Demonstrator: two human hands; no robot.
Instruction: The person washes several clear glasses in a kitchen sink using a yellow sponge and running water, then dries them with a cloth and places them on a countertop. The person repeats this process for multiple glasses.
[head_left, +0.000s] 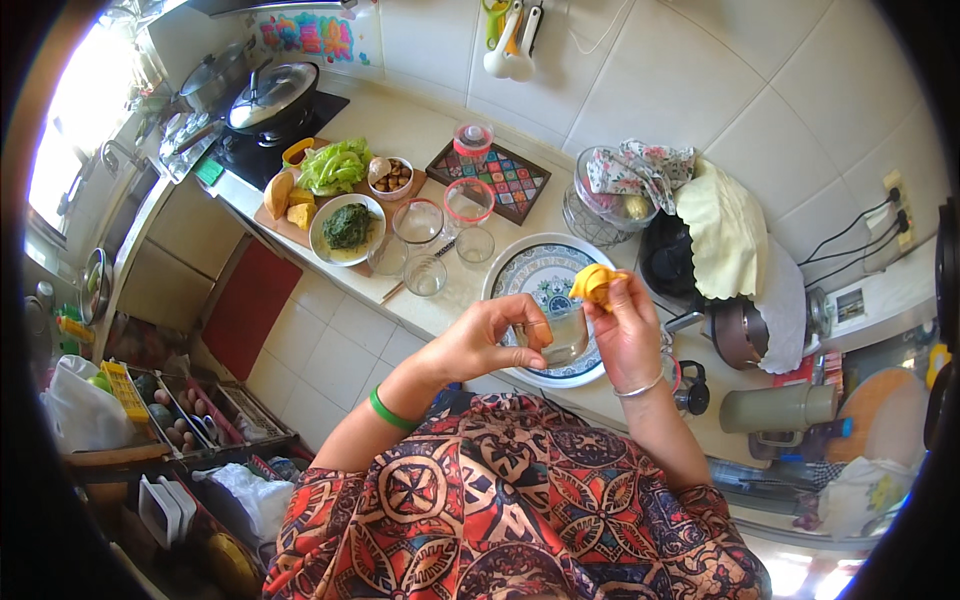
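Note:
My left hand (502, 334) grips a clear drinking glass (566, 339), which is tilted over a large patterned plate (504, 279) on the counter. In my right hand (628, 326) is a crumpled yellow cloth (596, 283), pinched between thumb and fingers just above the glass. The plate has a white rim band and a blue and grey floral pattern; my hands cover part of it. Left of the plate stand several more clear glasses, among them a small tumbler (475, 245) and another tumbler (425, 276).
A bowl of dark cooked greens (347, 226), lettuce (335, 166) and a small bowl of brown pieces (391, 178) lie on the left. Behind are a mosaic tray (517, 180) and a wire basket (596, 217). A lidded wok (274, 97) sits on the cooktop; a pot (739, 330) stands right.

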